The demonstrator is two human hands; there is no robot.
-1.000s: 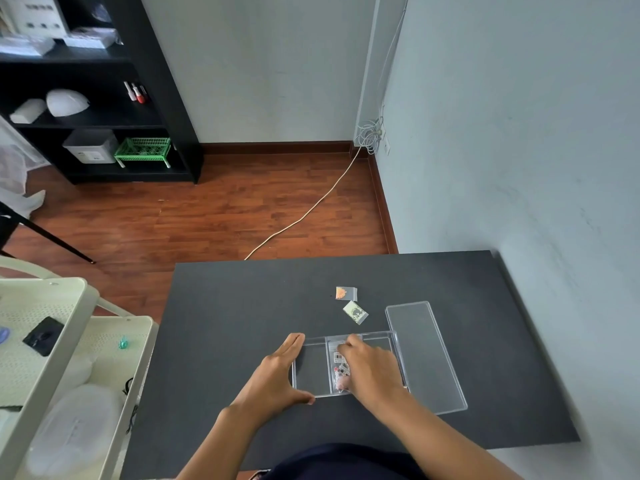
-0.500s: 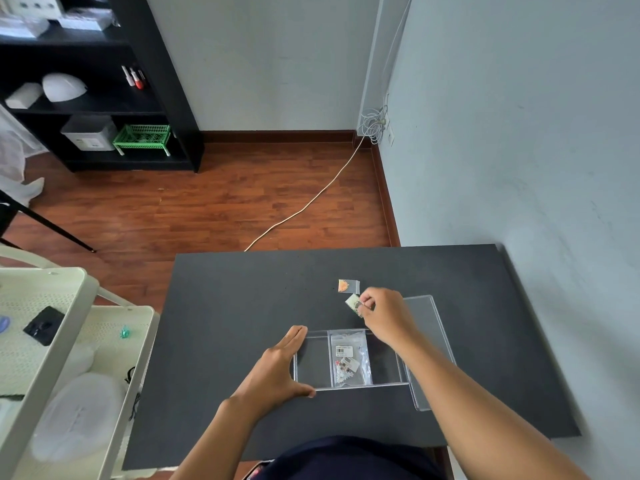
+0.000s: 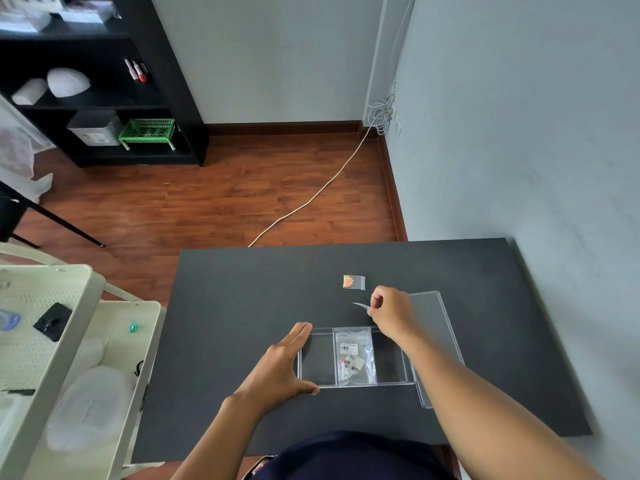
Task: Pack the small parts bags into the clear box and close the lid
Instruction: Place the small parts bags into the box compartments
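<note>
Dark, matte table (image 3: 242, 306) is set against a pale wall on the right, with wood flooring and a black shelf unit (image 3: 104, 98) beyond; a white cart (image 3: 69, 341) stands at the left.

Clear box (image 3: 388, 358) is seen lying open near the table's front edge, its interior split into three compartments. Middle compartment is occupied by a labelled bag (image 3: 355, 356) of small parts, lying flat; the two outer compartments appear bare. Lid (image 3: 434, 327) is laid flat just to the right of the box, touching or nearly touching its wall, presumably parked there within reach for closing.

Left hand (image 3: 280, 365) is spread flat against the box's left wall, fingers apart, thumb along the front edge. Nothing is gripped; the box is judged to be braced so that it does not slide while it is loaded.

Right hand (image 3: 389, 311) is held just beyond the box's far wall, thumb and forefinger pinched together on a small pale bag (image 3: 361, 305), which is seen nearly edge-on, so its contents cannot be made out. It is judged to be on its way to a free compartment.

Orange-filled bag (image 3: 353, 282) is left on the table farther out, apart from both hands and not yet packed. Closing of the lid is not yet begun.
</note>
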